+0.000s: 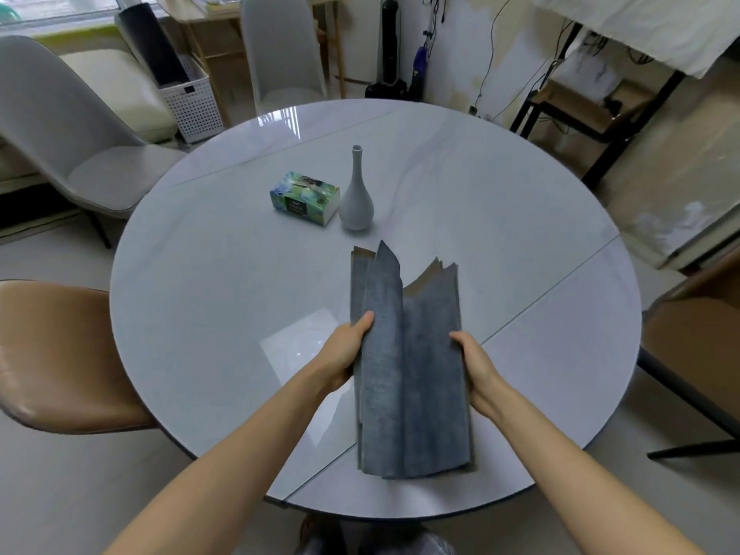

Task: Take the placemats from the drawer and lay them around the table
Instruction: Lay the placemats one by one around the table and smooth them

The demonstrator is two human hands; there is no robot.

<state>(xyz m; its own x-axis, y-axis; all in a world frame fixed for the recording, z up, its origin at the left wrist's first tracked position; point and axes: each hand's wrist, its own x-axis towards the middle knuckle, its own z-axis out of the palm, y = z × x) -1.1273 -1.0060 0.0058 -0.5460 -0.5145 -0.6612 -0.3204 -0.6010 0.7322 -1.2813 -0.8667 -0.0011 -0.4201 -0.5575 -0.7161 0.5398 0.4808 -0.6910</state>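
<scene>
**Placemats held over the near side of the desk**

We are standing at the near edge of the round white desk (200, 274), with chairs around it. We are holding a stack of blue-grey placemats (408, 374) above its near part, the sheets fanning apart at the far end. Our left hand (344, 354) is gripping the left edge, fingers clamped on the stack; our right hand (478, 370) is clamping the right edge. Farther off, a white vase (356, 198) is standing just beside a tissue box (305, 198).
</scene>
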